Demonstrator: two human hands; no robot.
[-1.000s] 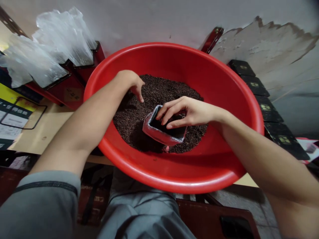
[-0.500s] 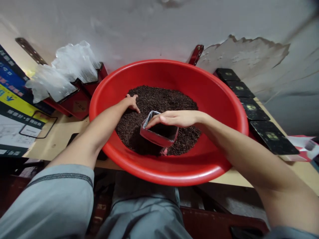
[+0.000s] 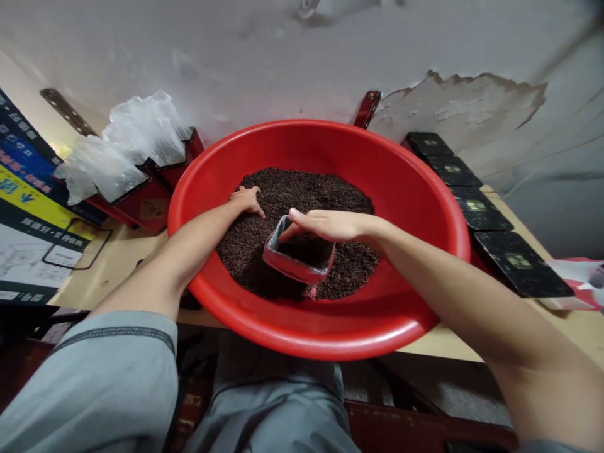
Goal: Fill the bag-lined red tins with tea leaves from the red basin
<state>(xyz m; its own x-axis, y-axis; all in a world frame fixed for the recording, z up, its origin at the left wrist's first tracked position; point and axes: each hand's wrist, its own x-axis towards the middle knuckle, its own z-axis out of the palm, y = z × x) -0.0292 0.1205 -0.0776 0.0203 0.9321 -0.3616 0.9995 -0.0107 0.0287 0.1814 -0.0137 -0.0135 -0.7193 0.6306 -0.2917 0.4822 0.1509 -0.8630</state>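
Note:
A wide red plastic basin holds a heap of dark, loose dried leaves that look like tea. Down on the heap's left part rests my left hand, its fingers spread among the leaves. In the middle stands a small red box, tilted, its square mouth edged with clear plastic lining. My right hand lies across that mouth with the fingers stretched down inside and the thumb apart above the rim. Dark contents show within the box; my right fingertips are partly hidden there.
Left of the basin, red tins carry crumpled clear plastic bags. A row of black-lidded tins lines the right side. The wooden table stands against a peeling wall, with a printed carton at far left.
My right fingers have dipped lower into the box, and the thumb has lifted away from them. My left hand stays on the leaves. The whole view has shifted slightly.

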